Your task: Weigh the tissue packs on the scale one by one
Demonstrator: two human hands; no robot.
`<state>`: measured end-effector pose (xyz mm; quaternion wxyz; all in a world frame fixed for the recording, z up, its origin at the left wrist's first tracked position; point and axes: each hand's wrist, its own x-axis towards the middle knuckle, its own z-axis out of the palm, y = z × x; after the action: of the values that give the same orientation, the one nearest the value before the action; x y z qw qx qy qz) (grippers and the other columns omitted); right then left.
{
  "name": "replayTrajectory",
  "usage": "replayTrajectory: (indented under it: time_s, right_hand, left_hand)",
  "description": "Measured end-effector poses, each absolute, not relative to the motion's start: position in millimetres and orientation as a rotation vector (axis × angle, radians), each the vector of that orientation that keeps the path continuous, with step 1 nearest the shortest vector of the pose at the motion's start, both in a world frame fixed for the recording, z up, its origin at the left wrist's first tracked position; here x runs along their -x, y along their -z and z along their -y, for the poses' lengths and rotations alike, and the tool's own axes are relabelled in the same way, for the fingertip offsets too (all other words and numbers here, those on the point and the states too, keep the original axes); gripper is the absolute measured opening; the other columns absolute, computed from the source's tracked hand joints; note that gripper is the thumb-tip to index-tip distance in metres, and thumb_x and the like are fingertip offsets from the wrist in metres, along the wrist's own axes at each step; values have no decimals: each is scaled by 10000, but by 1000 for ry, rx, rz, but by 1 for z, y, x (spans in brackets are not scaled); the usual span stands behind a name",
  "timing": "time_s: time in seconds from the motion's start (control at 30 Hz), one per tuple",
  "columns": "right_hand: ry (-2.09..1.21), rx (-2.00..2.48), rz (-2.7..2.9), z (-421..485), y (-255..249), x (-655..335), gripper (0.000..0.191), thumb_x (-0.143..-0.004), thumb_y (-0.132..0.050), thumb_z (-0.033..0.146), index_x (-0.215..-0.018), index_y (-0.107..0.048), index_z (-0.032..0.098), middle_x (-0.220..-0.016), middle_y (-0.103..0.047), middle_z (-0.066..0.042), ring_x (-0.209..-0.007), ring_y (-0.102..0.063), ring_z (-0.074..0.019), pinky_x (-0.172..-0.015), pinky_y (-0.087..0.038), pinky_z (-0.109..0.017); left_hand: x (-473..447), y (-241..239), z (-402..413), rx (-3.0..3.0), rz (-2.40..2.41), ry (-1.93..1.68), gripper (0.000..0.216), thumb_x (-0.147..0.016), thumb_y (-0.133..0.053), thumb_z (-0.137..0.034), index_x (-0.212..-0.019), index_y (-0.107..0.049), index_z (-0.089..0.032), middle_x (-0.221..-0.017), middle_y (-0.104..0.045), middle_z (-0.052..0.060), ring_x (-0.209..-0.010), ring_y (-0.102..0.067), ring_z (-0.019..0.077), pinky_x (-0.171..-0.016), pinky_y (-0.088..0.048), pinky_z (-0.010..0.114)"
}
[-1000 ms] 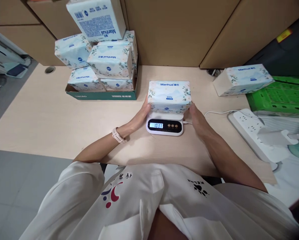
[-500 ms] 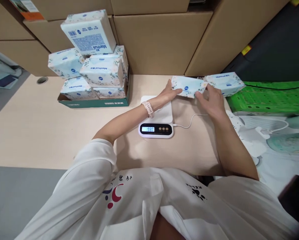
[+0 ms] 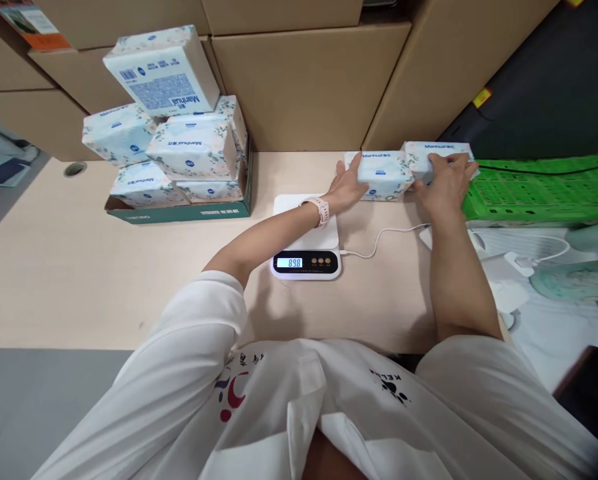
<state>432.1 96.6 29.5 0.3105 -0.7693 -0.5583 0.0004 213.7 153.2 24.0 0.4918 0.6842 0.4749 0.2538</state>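
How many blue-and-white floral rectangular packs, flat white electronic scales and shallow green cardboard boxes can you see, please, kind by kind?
Floral packs in the left stack: 6 visible
Floral packs at the right: 2
White electronic scale: 1
Green cardboard box: 1
Total: 10

Probably a stockroom, little of it showing: cardboard boxes (image 3: 309, 87) stacked along the far side, digital scale (image 3: 306, 257) on a desk (image 3: 53, 267).
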Motion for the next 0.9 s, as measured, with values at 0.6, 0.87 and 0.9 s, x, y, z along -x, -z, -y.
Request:
replayTrajectory:
  time_s: [0.6,0.87,0.9]
  right_hand:
    - [49,1943,1553,-81,-47,-403,555,-940,-699,348,-1443,-682,112,-1574,-560,-307,-1493,-436,-465,-1270,-317,-648]
    - [-1163,1111,1576,-96,-86,-247,746,-924,-540,853,-1373,-716,284,-1574,-671,-106,-1500,-604,-335,-1322,-434,-588]
    - [-1318,1041,1575,-102,-89,-223,820,-911,-521,893,-1422,-694,276,-1639,-620,-103,-1558,-556,-327,-1352,-404,-574]
  left_hand:
    - [-153,-72,-142,-1857,-1006,-933,802,-950,-727,-376,-1687,-432,-257,-1865,-237,-9,-1774,73,280,-1444,-37,431]
    - [53,-130,-106,-1444,-1692,-2072,282,-1110,-352,-331,-1330,-508,-250,-1512,-613,0,-1469,-508,185,-1344,-351,398]
    - [72,-128,-110,-1317,-1783,-2002,322,-1128,-292,-345,-1381,-476,-271,-1540,-606,-59,-1504,-468,183,-1362,-327,414]
